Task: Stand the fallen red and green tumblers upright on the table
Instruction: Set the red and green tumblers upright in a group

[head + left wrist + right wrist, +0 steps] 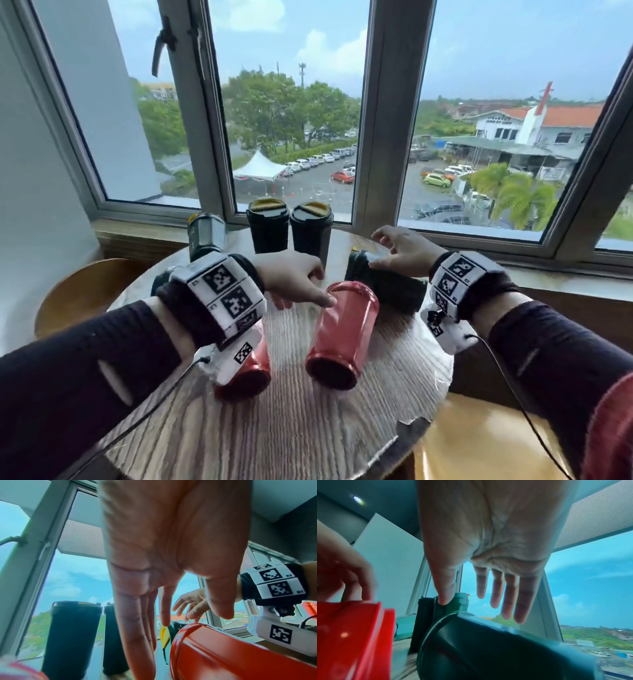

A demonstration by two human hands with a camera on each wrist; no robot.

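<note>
Two hands reaching in: left hand (294, 277), fingers straight, touches the fallen red tumbler (342, 334) mid-worktop (308, 428); right hand (400, 250), spread, hovers on the green tumbler (383, 284) lying just behind. Grasping step, it seems; next each hand must wrap a body and tip it upright

glossy red tumbler (344, 334), matt dark green tumbler (387, 287), rough-grained wooden table (298, 431)
</note>
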